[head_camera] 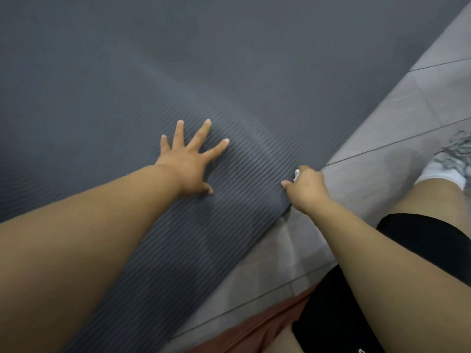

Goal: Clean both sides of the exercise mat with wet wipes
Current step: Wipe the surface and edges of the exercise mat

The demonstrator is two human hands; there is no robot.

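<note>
A dark grey ribbed exercise mat lies flat on the floor and fills most of the view. My left hand presses on it with fingers spread wide. My right hand is at the mat's right edge, fingers curled round a crumpled white wet wipe, of which only a small bit shows above the knuckles. The thumb tip touches the mat's surface near its edge.
Light grey floor tiles run along the mat's right side. My bent leg in black shorts and a white and grey shoe are on the tiles at the right. A rust-red garment edge shows at the bottom.
</note>
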